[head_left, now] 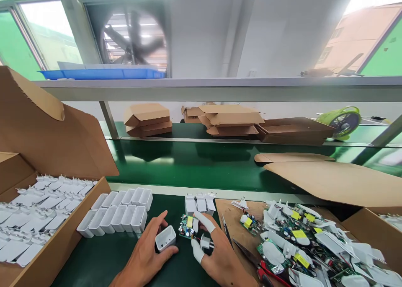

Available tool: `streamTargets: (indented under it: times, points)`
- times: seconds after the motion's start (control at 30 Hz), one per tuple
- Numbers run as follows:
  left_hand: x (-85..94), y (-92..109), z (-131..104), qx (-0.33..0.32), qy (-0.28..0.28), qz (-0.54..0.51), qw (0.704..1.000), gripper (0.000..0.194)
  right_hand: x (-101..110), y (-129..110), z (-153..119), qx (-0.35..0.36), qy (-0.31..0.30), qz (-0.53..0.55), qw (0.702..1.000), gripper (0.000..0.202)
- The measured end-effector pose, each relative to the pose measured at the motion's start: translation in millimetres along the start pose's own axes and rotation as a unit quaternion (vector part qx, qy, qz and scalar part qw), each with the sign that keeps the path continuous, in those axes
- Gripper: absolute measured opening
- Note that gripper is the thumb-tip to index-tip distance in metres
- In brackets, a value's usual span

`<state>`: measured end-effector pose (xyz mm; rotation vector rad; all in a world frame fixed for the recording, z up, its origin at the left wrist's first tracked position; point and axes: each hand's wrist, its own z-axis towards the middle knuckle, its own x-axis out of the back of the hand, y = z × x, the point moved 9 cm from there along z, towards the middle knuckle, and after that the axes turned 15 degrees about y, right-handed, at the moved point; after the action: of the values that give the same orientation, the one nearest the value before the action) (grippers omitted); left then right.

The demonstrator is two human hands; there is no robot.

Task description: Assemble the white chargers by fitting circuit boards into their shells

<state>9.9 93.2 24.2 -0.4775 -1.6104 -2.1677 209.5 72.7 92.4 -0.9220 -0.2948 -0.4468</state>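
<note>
My left hand (146,249) is closed round a small white plastic housing (165,238), thumb and fingers on its sides. Its open top faces up and to the right. In my right hand (216,253), with white covers on thumb and index finger, is a circuit board (187,227) with a yellow transformer, wired to a white-and-grey plug part (205,242). The board hangs just right of the housing, apart from it. Two rows of white housings (117,220) stand beyond my left hand. Several closed white units (201,203) stand behind my right hand.
At left, a cardboard box (63,249) holds many white flat parts. A heap of circuit boards (295,241) covers the brown board (224,207) at right, beside tweezers (225,228) and red-handled pliers (262,270). Another open box (361,224) is at far right; a shelf (220,90) spans above.
</note>
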Motion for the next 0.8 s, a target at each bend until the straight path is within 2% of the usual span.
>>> streamTargets:
  times: [0.1,0.13,0.23,0.3,0.4,0.5,0.6,0.8]
  points:
    - [2.9,2,-1,0.013,-0.04,0.003,0.999,0.106,3,0,2,0.009,0.028,0.006,1.0,0.059]
    - [2.6,3,-2,0.016,-0.063,0.002,0.998,0.108,6,-3,3,0.022,0.04,0.007,0.999,0.058]
    - [-2.2,4,-4,0.021,-0.122,-0.002,0.992,0.085,12,-15,5,0.055,0.058,0.021,0.997,0.058]
    - [-3.1,8,-3,-0.006,-0.108,-0.009,0.994,0.071,7,-22,3,0.059,0.023,0.043,0.997,0.062]
    - [-2.4,15,-3,-0.073,-0.05,-0.001,0.996,0.069,-6,-27,-6,0.065,-0.034,0.018,0.997,0.071]
    - [-1.8,18,-6,-0.127,-0.013,0.037,0.991,0.069,-13,-30,-14,0.118,-0.034,-0.065,0.99,0.075]
    - [1.2,21,-7,-0.158,0.011,0.075,0.985,0.072,-17,-33,-20,0.161,-0.035,-0.092,0.982,0.075]
    - [3.2,23,-6,-0.185,0.02,0.106,0.977,0.073,-17,-38,-17,0.171,-0.037,-0.127,0.976,0.073]
